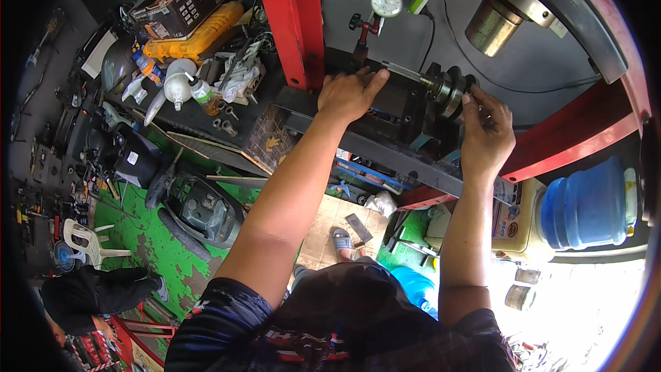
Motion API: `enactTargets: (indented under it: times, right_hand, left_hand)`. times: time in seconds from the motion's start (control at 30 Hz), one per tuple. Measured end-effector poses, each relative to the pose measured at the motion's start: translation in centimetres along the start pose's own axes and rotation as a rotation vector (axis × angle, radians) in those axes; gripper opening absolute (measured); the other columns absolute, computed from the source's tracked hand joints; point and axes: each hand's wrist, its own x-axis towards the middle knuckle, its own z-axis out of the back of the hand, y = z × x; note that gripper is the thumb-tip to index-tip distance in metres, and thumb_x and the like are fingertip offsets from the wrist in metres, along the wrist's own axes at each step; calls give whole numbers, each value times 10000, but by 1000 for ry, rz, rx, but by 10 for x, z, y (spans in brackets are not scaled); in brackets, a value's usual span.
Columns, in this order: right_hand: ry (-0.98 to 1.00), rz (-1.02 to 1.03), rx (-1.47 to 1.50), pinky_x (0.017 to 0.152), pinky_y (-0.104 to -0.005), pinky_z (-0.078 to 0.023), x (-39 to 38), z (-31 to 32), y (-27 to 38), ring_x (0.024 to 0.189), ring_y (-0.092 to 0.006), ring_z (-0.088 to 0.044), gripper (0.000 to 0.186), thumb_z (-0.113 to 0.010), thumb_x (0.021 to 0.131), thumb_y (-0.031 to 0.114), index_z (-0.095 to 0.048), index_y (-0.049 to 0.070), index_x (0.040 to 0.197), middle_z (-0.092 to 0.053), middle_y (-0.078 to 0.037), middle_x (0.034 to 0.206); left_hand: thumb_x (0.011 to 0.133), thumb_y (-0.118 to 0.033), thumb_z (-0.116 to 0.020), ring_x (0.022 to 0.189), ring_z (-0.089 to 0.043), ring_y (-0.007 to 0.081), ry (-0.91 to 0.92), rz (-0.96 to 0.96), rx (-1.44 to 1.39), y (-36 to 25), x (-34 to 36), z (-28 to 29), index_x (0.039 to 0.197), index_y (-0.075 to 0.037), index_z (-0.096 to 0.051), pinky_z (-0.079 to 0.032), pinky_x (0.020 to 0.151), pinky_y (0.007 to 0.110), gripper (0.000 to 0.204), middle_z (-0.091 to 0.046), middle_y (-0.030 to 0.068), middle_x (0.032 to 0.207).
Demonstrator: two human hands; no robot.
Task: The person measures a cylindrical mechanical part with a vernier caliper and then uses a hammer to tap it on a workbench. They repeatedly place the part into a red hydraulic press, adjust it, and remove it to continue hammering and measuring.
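Observation:
A metal crankshaft [450, 94] with round webs lies across the dark steel bed of a red press frame, its thin shaft pointing left. My right hand [487, 131] grips the right-hand web between thumb and fingers. To the left, my left hand [350, 95] is curled over the foot of a dial gauge stand [361, 54], mostly covering it. The left thumb reaches toward the shaft's tip; whether it touches I cannot tell. Above the stand sits a round white dial gauge [386, 3] with a red clamp.
A red post [292, 21] rises left of my left hand. The press's brass-coloured ram [491, 25] hangs behind my right hand. Bottles, a yellow case [196, 36] and loose metal parts crowd the left bench. A blue water jug [585, 205] stands right; another person [96, 300] is lower left.

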Motion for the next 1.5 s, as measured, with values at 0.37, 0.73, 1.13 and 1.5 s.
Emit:
enactTargets:
  times: [0.37,0.73,1.13,1.5]
  right_hand:
    - [17,-72,65,847,-311,-528,-11,10,9,917,-176,-664,188,-800,881,88,-802,48,1064,-740,-65,969]
    - [-68,39,170,782,-279,-529,-5,17,20,874,-135,-652,174,-785,887,50,-793,34,1061,-735,-49,969]
    - [-43,-22,129,831,-287,-530,-2,6,9,924,-137,-656,179,-787,890,69,-803,54,1068,-744,-46,999]
    - [-52,11,102,889,-311,-532,-2,-1,-3,969,-172,-664,172,-796,898,85,-810,59,1067,-746,-56,1028]
  left_hand:
    - [1002,-792,-161,1245,-601,416,-8,9,19,1,0,-1,1445,-147,-631,-367,1125,510,912,-693,262,1237]
    - [1003,-784,-91,1318,-578,369,40,64,88,-5,0,2,1401,-238,-675,-349,1153,541,893,-562,13,1544]
    - [1011,-778,-164,1247,-601,414,-7,3,24,0,1,-1,1442,-123,-629,-369,1122,512,912,-694,267,1229]
    - [1019,-766,-177,1235,-614,412,-21,-8,18,1,0,-3,1438,-130,-633,-373,1116,514,888,-707,253,1217]
